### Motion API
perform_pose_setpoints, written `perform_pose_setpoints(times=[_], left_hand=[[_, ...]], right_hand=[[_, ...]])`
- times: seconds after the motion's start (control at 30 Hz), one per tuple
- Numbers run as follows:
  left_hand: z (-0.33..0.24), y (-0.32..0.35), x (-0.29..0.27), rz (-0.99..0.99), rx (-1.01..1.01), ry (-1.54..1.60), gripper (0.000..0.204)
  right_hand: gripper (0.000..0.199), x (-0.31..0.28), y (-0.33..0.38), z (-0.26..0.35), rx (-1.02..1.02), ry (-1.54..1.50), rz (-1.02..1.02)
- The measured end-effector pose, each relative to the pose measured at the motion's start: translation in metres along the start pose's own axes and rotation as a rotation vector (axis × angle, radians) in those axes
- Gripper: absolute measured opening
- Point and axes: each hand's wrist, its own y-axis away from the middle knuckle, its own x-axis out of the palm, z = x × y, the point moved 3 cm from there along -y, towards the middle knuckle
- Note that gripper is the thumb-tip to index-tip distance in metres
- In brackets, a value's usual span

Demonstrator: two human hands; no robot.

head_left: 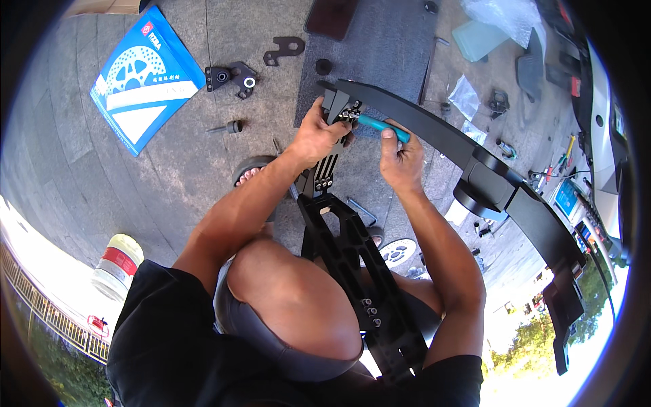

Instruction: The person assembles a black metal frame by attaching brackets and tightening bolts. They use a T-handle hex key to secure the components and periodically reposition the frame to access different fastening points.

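Observation:
My right hand (401,163) is closed around a screwdriver with a teal handle (386,127). Its metal end meets a cluster of small metal fittings on a slotted black bracket (326,169); the exact contact is too small to make out. My left hand (317,138) grips the bracket's upper end, its fingers partly hidden behind it. From there a black metal frame (349,241) with cutouts and bolts runs back between my legs. A long curved black fender (413,117) extends from the bracket toward the right.
On the paved ground lie a blue-and-white packet (146,81), a black caliper bracket (232,78), a hooked black plate (283,51) and a dark mat (386,41). A brake disc (397,253) lies right of the frame. Clear plastic bags (464,98) and tools sit farther right. A tub (116,264) stands left.

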Motion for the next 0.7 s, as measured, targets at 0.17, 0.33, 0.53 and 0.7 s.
perform_pose_setpoints(times=[0.17,0.33,0.53,0.7], left_hand=[[0.001,0.000,0.000,-0.026,0.006,-0.016,0.033],[-0.001,0.000,0.001,-0.015,-0.003,0.007,0.033],[0.002,-0.001,-0.001,-0.012,-0.019,0.024,0.035],[0.002,-0.001,-0.002,0.007,0.026,-0.022,0.035]], right_hand=[[0.033,-0.007,-0.002,0.010,-0.346,0.235,0.041],[0.038,-0.015,-0.006,0.004,-0.444,0.334,0.161],[0.033,0.002,0.006,-0.016,0.275,0.115,0.114],[0.030,0.008,0.016,-0.007,0.086,0.226,0.176]])
